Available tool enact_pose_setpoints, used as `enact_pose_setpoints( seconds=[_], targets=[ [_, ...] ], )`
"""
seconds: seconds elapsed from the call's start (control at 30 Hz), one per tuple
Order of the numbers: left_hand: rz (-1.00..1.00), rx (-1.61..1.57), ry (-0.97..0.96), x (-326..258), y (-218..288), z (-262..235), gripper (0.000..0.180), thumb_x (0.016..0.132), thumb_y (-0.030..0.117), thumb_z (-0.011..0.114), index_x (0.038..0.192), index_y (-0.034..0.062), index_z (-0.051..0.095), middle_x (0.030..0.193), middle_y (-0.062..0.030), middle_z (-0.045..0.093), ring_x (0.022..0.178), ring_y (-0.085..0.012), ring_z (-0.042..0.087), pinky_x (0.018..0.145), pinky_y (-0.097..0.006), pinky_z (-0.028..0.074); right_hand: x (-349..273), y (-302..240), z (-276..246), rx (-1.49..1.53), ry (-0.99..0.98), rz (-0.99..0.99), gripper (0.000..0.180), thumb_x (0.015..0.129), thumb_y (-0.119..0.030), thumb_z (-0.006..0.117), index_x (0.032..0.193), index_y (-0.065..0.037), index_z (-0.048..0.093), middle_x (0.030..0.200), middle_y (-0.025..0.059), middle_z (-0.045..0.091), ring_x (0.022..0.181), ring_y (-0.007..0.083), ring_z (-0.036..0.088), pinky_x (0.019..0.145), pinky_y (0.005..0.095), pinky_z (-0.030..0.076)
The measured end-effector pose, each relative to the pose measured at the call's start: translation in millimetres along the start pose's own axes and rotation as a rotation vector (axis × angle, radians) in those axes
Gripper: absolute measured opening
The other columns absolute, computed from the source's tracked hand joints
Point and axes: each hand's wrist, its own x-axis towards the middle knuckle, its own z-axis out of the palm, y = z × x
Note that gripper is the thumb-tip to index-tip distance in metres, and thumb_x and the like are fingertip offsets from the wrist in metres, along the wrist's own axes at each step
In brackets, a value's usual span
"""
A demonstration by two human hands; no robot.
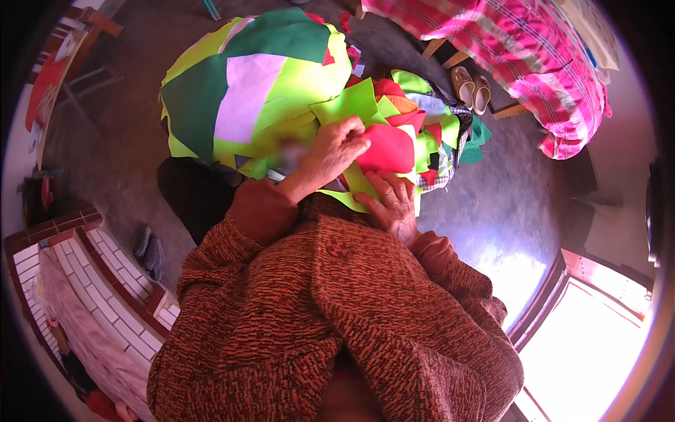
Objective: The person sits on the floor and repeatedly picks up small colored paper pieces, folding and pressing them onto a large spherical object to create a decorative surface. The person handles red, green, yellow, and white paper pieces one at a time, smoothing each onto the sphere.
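My left hand [328, 156] has its fingers curled into a pinch at the left edge of a red cloth piece [391, 148]. What sits between its fingertips is too small to make out. Lying with fingers stretched out, my right hand [395, 208] rests on the lower edge of the red piece and on a lime-green cloth piece [357, 184]. Another lime-green piece [350, 104] spreads just beyond my left fingers. Right of these is a pile of mixed cloth scraps [430, 144] in red, green and white.
A large bulging bundle of green, lime and white cloth [281, 77] stands at the far left. A pink plaid cover [506, 60] drapes over furniture at the far right, with a pair of slippers [471, 90] by it. Dark shoes [149, 252] lie on the floor [105, 169].
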Motion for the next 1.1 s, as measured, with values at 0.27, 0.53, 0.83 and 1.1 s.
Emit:
enact_pose_setpoints(
  seconds=[0.27, 0.53, 0.83, 1.1],
  targets=[
    [0.039, -0.424, 0.135, -16.9, 22.4, -32.2, 0.014, 0.081, -0.001, 0.063, 0.086, 0.0064, 0.052, 0.081, 0.0053, 0.052, 0.072, -0.002, 0.047, 0.062, -0.019, 0.04, 15.3, 1.7, -5.9, -0.055, -0.24, 0.068, 0.065, 0.058, -0.032, 0.076, 0.12, -0.018, 0.059, 0.127, 0.0068, 0.053, 0.112, 0.0269, 0.05, 0.096, 0.0514, 0.032],
    [0.038, -0.365, 0.265, -18.9, 31.0, -53.6, 0.038, 0.084, -0.007, 0.057, 0.119, 0.0038, 0.048, 0.1, -0.0055, 0.063, 0.09, -0.0099, 0.062, 0.078, -0.023, 0.05, 22.6, 4.6, 10.8, -0.09, -0.185, 0.033, 0.062, 0.058, -0.028, 0.074, 0.118, -0.016, 0.06, 0.134, 0.0077, 0.05, 0.133, 0.028, 0.036, 0.104, 0.0562, 0.02],
    [0.41, -0.471, 0.285, 30.3, 111.8, -94.4, 0.046, 0.087, -0.003, 0.057, 0.13, 0.0077, 0.047, 0.104, -0.0053, 0.064, 0.092, -0.009, 0.061, 0.081, -0.022, 0.05, 23.1, 4.9, 9.0, -0.066, -0.205, 0.053, 0.07, 0.053, -0.021, 0.078, 0.121, -0.018, 0.058, 0.135, 0.0079, 0.049, 0.131, 0.026, 0.039, 0.105, 0.0555, 0.021],
    [0.084, -0.298, 0.605, -8.3, 5.2, -113.3, 0.048, 0.083, -0.006, 0.057, 0.128, 0.0063, 0.047, 0.099, -0.0029, 0.061, 0.083, -0.0056, 0.057, 0.07, -0.02, 0.047, 23.2, 2.2, 9.0, -0.044, -0.18, 0.077, 0.069, 0.055, -0.024, 0.078, 0.121, -0.018, 0.058, 0.132, 0.0077, 0.051, 0.128, 0.0263, 0.042, 0.104, 0.0553, 0.022]
  ],
)
